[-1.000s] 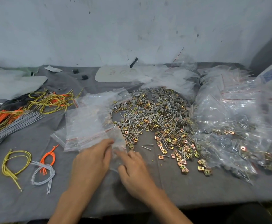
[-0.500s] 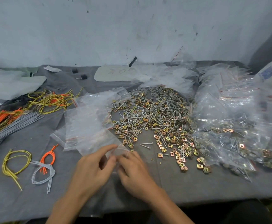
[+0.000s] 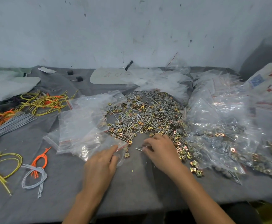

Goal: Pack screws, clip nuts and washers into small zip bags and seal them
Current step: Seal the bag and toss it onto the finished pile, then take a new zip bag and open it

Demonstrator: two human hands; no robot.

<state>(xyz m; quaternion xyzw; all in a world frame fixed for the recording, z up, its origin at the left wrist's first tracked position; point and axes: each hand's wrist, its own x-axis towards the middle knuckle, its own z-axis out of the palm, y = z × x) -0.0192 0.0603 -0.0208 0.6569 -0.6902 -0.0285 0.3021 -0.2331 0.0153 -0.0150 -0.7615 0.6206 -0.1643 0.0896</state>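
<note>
— What is the left hand (image 3: pixel 102 162) doing?
— It is lying in the lower middle of the frame, thumb and fingers pinching a small zip bag (image 3: pixel 121 153) by its red-striped mouth. The bag is resting on the grey cloth (image 3: pixel 132 188), at the near edge of the stack of empty zip bags (image 3: pixel 83 125).
— And the right hand (image 3: pixel 161 151)?
— It is reaching just right of centre, fingers curling down with the tips at some loose screws (image 3: pixel 138 147). The hand is blurring, so I cannot tell whether it is gripping them or only touching.
— Where is the hardware sitting?
— The heap of screws, clip nuts and washers (image 3: pixel 148 113) is spreading across the centre, between the empty bags and the filled bags (image 3: pixel 220 136) piling at the right.
— Is any writing showing?
— A pale board (image 3: pixel 107 77) at the upper centre is carrying handwritten marks. One is looking like an "O", and the rest are too faint to read. A white sack (image 3: pixel 267 81) at the right edge is showing a blue patch and red print, both unreadable.
— And at the left?
— Yellow, orange and grey cords (image 3: pixel 40 170) are lying in loops.
</note>
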